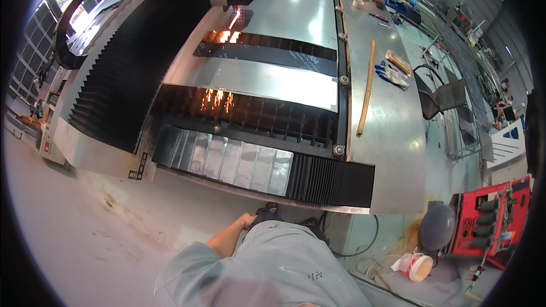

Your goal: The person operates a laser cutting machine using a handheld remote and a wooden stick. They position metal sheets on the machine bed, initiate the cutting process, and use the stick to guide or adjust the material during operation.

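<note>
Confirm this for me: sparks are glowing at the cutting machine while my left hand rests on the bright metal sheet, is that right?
Not quite: your left hand isn't on the bright metal sheet. The head view shows it lower down, beside your dark trousers. Sparks are glowing at the cutting machine, as you said.

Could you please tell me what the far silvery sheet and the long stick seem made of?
The far silvery sheet looks like glossy metal, perhaps steel, given its bright highlights. The long stick looks like smooth wood or bamboo, judging by its tan colour.
</note>
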{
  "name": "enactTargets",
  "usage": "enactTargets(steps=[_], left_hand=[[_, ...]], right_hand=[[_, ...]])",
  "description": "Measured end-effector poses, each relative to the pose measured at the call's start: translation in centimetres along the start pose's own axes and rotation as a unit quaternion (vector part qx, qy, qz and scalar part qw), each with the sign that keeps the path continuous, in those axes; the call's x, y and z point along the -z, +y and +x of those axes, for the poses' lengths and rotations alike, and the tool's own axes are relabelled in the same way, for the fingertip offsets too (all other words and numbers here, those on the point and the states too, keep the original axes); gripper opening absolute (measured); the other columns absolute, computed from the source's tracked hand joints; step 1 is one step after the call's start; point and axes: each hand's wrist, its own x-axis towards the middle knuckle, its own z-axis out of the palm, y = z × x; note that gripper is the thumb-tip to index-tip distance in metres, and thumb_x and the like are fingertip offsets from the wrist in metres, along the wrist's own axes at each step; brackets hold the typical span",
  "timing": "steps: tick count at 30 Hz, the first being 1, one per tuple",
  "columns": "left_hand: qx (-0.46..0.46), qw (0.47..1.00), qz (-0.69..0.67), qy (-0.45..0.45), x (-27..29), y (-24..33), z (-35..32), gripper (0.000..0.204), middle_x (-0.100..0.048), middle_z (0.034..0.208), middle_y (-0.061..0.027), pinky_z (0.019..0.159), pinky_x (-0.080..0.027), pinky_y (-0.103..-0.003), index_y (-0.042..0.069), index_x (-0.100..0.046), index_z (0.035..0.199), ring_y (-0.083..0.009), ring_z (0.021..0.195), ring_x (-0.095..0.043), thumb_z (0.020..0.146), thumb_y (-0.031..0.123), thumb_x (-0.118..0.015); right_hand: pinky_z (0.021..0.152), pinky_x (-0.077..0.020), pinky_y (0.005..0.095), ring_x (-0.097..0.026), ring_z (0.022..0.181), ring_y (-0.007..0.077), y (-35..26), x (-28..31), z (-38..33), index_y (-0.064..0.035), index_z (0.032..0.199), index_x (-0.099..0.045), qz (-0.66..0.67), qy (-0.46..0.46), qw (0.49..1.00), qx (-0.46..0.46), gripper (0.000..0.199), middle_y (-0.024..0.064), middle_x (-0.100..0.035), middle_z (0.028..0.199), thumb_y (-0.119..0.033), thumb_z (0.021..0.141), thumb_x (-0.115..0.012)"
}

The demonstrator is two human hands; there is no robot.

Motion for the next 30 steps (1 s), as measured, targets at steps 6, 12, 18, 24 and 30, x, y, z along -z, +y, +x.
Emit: enactTargets(steps=[6, 12, 18, 24, 30], left_hand=[[0.037, 0.999, 0.003, 0.020, -1.0, -1.0, -0.4, 0.048, -0.076, 0.092, -0.0117, 0.065, -0.060, -0.043, 0.002, -0.076, 0.111, -0.0248, 0.074, -0.070, 0.102, 0.046, -0.060], [0.038, 0.997, 0.008, 0.070, -2.7, 0.4, -1.1, 0.045, -0.075, 0.096, -0.0124, 0.067, -0.061, -0.043, 0.002, -0.075, 0.112, -0.0260, 0.079, -0.072, 0.101, 0.044, -0.063], [0.039, 0.997, 0.027, 0.063, -7.1, 4.0, -1.7, 0.048, -0.077, 0.102, -0.0141, 0.070, -0.063, -0.042, 0.002, -0.073, 0.121, -0.0257, 0.084, -0.075, 0.099, 0.044, -0.065], [-0.026, 0.991, 0.070, 0.110, -12.0, 8.6, -2.8, 0.045, -0.077, 0.104, -0.0144, 0.070, -0.063, -0.041, 0.004, -0.074, 0.119, -0.0254, 0.081, -0.076, 0.099, 0.043, -0.067], [-0.032, 0.982, 0.080, 0.167, -14.9, 9.1, -4.6, 0.051, -0.076, 0.119, -0.0182, 0.090, -0.060, -0.042, 0.006, -0.074, 0.126, -0.0311, 0.107, -0.075, 0.097, 0.047, -0.065]], right_hand=[[0.110, -0.0456, 0.0439, -0.058, 0.135, 0.0400, 0.6, 0.8, 0.7, 0.0215, 0.126, -0.062, 0.006, -0.001, 1.000, 0.007, 0.121, 0.0374, -0.063, 0.134, -0.091, 0.083, -0.054], [0.109, -0.0466, 0.0439, -0.060, 0.133, 0.0390, 0.8, 3.0, 2.7, 0.0205, 0.125, -0.063, 0.008, -0.006, 1.000, 0.023, 0.117, 0.0367, -0.064, 0.133, -0.089, 0.084, -0.055], [0.107, -0.0475, 0.0439, -0.061, 0.131, 0.0380, 0.8, 5.9, 4.3, 0.0195, 0.125, -0.064, 0.021, -0.004, 0.999, 0.038, 0.114, 0.0361, -0.065, 0.131, -0.088, 0.086, -0.056], [0.092, -0.0553, 0.0470, -0.069, 0.112, 0.0374, -0.5, 10.6, 4.2, 0.0157, 0.132, -0.063, 0.129, -0.058, 0.989, 0.051, 0.102, 0.0259, -0.070, 0.126, -0.077, 0.088, -0.067], [0.071, -0.0566, 0.0505, -0.072, 0.089, 0.0338, -1.0, 14.1, 6.6, 0.0099, 0.132, -0.063, 0.060, -0.096, 0.993, 0.029, 0.095, 0.0207, -0.072, 0.112, -0.074, 0.089, -0.068]])
